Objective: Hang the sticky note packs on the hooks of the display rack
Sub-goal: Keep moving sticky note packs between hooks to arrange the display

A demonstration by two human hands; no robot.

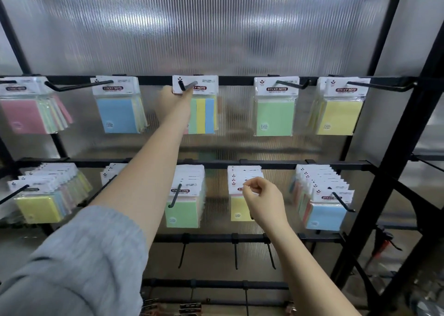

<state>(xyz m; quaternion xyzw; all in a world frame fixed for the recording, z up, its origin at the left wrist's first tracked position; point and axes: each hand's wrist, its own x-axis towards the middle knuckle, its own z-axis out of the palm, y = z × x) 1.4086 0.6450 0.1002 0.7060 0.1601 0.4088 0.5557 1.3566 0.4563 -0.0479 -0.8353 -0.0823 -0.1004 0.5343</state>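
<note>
On the upper rail of the display rack (240, 80), at the far left, a bunch of packs fronted by a pink pack (22, 115) is cut off by the frame edge, and its header print is blurred. Next to the right, a blue pack (117, 114) is hung on a long hook (79, 86).

At the middle of the upper rail, a striped pack (204, 115) is held at its white header card by the left hand (174, 99), reached up from a grey sleeve (79, 263). The hand is smeared by motion; the fingers are seen closed against the card just beside the hook tip (186, 86), but whether the card's hole is already over the hook cannot be told. The pack's left part is hidden by the hand and forearm.

Further right on the same rail, a green pack (275, 116) and a yellow pack (340, 116) are hung on their own hooks.

On the lower rail, a fanned row ending in a yellow-green pack (39, 207) is partly cut off at the left. A second bunch is mostly hidden behind the left forearm. A lower green pack (182, 213) is hung at the centre. Beside it, the right hand (260, 195) is held in front of a pale yellow stack (239, 207), fingertips pinched together at the header cards; whether a card is actually gripped cannot be made out. At the right, a lower blue pack (326, 216) fronts another row.
</note>
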